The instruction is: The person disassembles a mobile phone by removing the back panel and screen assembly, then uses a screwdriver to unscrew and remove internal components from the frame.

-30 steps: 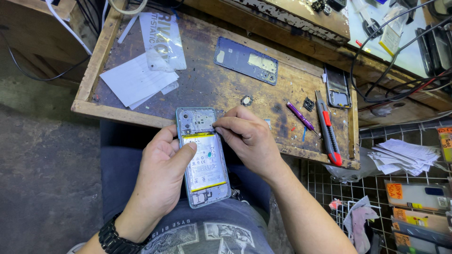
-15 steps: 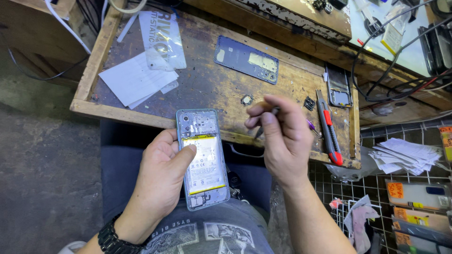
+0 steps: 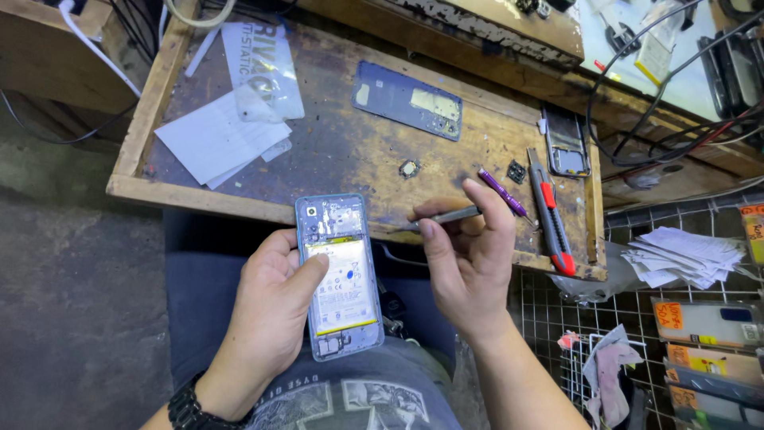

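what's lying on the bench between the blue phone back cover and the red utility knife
In the head view, between the blue back cover and the red utility knife lie a small square part, a purple tool and a small black part.

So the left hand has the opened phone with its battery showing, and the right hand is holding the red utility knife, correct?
Not quite. In the head view the left hand does hold the opened phone with its battery showing, but the right hand is holding thin metal tweezers, not the red utility knife. That knife lies on the wooden tray beside the hand, untouched.
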